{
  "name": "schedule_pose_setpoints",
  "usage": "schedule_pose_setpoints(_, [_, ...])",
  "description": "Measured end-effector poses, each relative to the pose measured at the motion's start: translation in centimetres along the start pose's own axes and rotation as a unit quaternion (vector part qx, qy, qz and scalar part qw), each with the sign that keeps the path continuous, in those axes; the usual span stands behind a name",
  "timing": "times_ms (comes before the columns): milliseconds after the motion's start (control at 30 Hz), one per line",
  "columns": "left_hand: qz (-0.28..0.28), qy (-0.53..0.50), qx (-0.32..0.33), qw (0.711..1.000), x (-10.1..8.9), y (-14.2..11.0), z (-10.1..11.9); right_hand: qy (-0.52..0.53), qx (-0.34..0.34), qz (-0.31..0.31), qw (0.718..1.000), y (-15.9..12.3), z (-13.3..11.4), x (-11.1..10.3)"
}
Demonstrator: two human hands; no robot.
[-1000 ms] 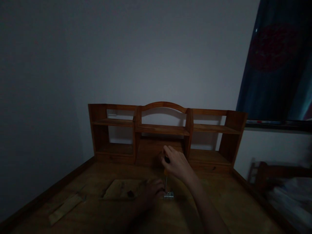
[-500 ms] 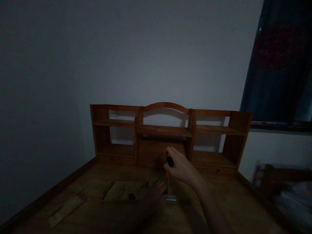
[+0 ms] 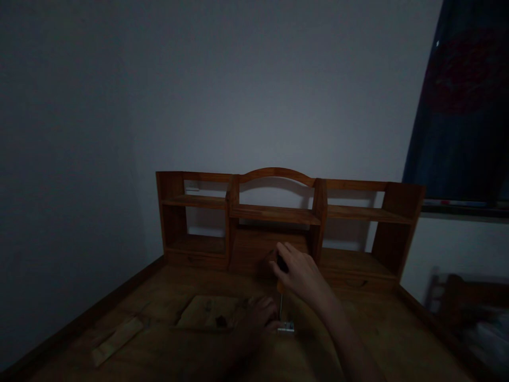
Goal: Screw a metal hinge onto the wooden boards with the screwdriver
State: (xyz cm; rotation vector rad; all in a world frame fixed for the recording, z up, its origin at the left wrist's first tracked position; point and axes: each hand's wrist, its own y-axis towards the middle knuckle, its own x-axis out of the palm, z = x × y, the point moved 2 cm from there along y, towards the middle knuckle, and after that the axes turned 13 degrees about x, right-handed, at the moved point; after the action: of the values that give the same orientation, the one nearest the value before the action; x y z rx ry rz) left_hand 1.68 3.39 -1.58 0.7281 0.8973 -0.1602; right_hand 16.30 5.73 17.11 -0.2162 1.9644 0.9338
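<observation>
My right hand (image 3: 300, 270) is wrapped round the top of a screwdriver (image 3: 280, 287) with a yellow and black handle. Its thin shaft points down, nearly upright, and the tip meets a small silvery metal piece (image 3: 286, 328) lying on the wooden desk (image 3: 358, 339). Low beside it, my left hand (image 3: 258, 318) is closed, with the thumb and fingers gripping the left end of that piece. Dim light hides its exact kind and the finer detail of the left fingers. A flat pale wooden board (image 3: 204, 310) with a dark spot lies left of this hand.
A light wooden strip (image 3: 117, 341) lies on the desk at the left. At the back stands a wooden shelf unit (image 3: 274, 213) with open compartments, against a pale wall (image 3: 254, 95). A dark curtain (image 3: 469, 106) hangs at the right, above blurred furniture.
The whole view has shifted slightly, so the scene sits further right. My right hand's fingers have moved a little round the screwdriver handle; the tip stays at the metal piece.
</observation>
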Motion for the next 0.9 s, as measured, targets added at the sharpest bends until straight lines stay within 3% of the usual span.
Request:
schedule_pose_setpoints(333, [-0.011, -0.037, 0.024, 0.999, 0.0, 0.3, 0.2, -0.013, 0.009, 0.007, 1.000, 0.4, 0.8, 0.3])
schedule_pose_setpoints(667, [-0.040, 0.071, -0.025, 0.996, 0.7, 0.5, -0.2, -0.007, 0.001, 0.009, 1.000, 0.6, 1.4, 0.7])
schedule_pose_setpoints(900, [-0.024, 0.100, -0.043, 0.994, 1.4, 0.4, 0.2, 0.035, -0.012, -0.013, 0.999, 0.4, 0.6, 0.2])
